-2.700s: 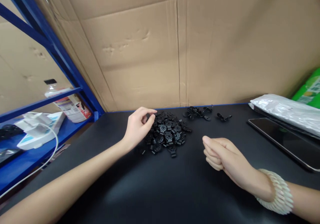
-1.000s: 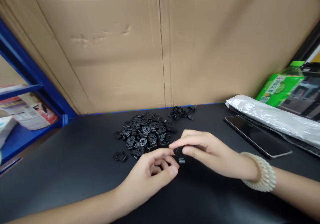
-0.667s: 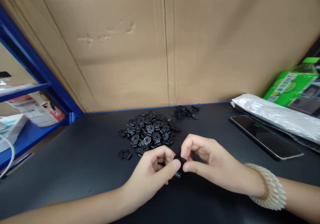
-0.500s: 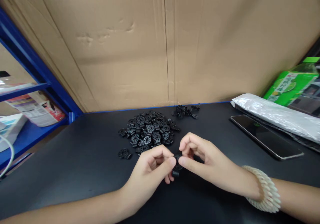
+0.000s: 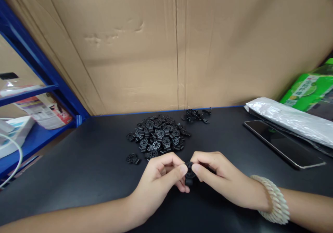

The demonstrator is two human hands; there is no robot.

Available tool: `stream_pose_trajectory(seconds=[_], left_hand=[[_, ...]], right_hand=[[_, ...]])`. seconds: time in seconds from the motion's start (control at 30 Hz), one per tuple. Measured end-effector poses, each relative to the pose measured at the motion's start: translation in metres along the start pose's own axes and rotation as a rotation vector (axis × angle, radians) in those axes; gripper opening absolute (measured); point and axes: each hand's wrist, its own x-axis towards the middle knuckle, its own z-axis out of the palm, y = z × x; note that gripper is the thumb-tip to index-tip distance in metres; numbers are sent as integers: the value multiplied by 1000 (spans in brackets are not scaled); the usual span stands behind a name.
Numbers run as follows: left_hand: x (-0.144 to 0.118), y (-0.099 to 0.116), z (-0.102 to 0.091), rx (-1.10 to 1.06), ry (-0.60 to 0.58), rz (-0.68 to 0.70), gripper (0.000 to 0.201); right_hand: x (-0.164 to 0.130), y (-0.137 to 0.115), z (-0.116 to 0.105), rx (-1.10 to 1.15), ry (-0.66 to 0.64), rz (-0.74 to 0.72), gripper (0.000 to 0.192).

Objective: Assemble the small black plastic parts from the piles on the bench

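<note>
Between my two hands is a small black plastic clip (image 5: 189, 177) with a round, holed head and a stubby lower end. My left hand (image 5: 163, 177) pinches its left side between thumb and forefinger, the other fingers curled beneath. On the other side my right hand (image 5: 221, 174), with a pale beaded bracelet at the wrist, is closed on the clip's right edge. Just beyond the hands lies a heap of similar black clips (image 5: 160, 133). One loose clip (image 5: 132, 158) rests apart at the heap's front left.
A smaller cluster of black pieces (image 5: 195, 115) lies by the cardboard wall (image 5: 135, 52). To the right are a phone (image 5: 281, 144), a silvery plastic bag (image 5: 288, 118) and a green-labelled bottle (image 5: 304, 91). A blue shelf (image 5: 59, 94) stands left of the black table (image 5: 78, 167).
My right forefinger, raised off the clip before, has come down so that finger and thumb close on it. The whole view has shifted slightly.
</note>
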Motion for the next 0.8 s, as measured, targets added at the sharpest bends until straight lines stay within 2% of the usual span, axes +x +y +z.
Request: stream_pose_trajectory(seconds=[0.8], left_hand=[[-4, -4, 2, -11, 40, -5, 26]], right_hand=[[-2, 1, 4, -79, 33, -37, 31]])
